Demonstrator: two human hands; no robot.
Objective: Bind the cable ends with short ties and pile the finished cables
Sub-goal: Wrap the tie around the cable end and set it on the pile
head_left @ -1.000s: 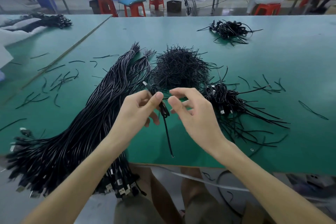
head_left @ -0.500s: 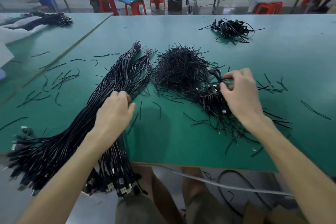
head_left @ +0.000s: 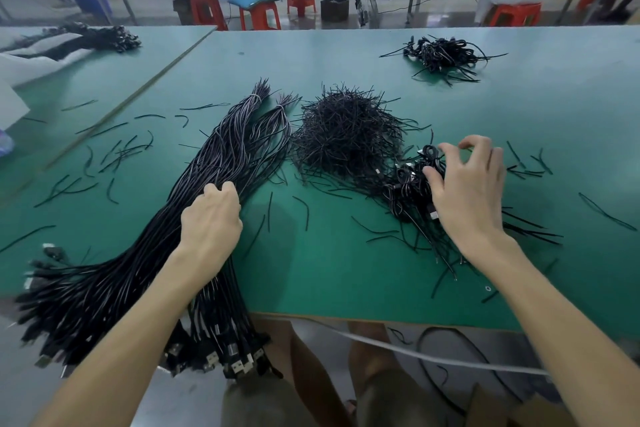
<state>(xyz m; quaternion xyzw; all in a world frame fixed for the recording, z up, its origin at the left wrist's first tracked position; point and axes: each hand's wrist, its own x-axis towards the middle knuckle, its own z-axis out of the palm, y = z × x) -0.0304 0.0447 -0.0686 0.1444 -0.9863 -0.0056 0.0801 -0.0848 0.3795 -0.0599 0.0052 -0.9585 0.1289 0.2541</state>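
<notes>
My left hand (head_left: 211,218) lies on the long cables (head_left: 221,163), its fingers curled down into the strands and gripping some. The cables are thin, black and glossy. They run in one thick bundle from bare, fanned ends far from me to metal plugs (head_left: 235,362) hanging over the near edge of the green surface (head_left: 329,274). Any marks on the plugs are too small to read. The ties (head_left: 346,132) are short black strips, heaped just right of the bundle, with strays scattered about. My right hand (head_left: 467,191) hovers loosely spread over the pile (head_left: 408,184) of coiled, bound cables, thumb touching it and holding nothing.
</notes>
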